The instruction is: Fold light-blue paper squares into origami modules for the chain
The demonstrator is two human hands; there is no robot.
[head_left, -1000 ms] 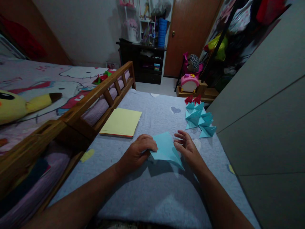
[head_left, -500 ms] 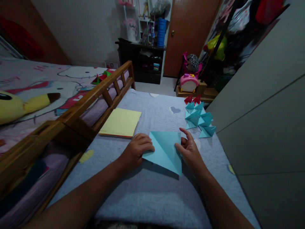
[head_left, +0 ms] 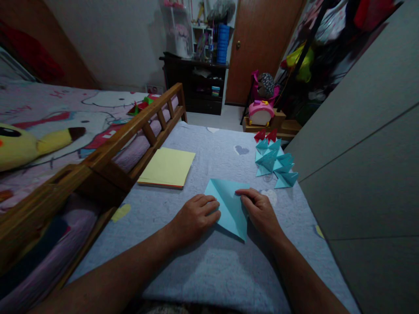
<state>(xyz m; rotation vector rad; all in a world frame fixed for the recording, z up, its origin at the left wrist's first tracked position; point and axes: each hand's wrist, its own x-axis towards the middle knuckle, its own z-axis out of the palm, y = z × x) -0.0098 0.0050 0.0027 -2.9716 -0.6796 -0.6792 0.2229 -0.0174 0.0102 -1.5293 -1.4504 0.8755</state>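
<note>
The blue paper (head_left: 231, 211) lies on the bedsheet (head_left: 203, 272) right between my hands, its diagonal crease running from the far-left corner down to the near-right one — that slanting line is what I judge matters most, since each hand sits on its own side of it. My left hand (head_left: 198, 216) is on the left half, fingers close together and laid over the paper's edge; its thumb is out of sight, so I cannot tell whether it grips from beneath. My right hand (head_left: 258, 207) comes in from the right edge, forefinger stretched leftward over the far-right part, thumb just beside it on the near side — whether those two pinch the sheet, I cannot tell. The left fingertips are nearer the crease; the right hand is nearer the far-right corner. The near-right corner pokes toward me, uncovered by either hand. Well apart on the far left is a yellow stack of paper (head_left: 166, 168), and on the far right, beyond my right hand, stand blue folded pieces (head_left: 269, 160) with red folded pieces (head_left: 266, 136) behind them.
</note>
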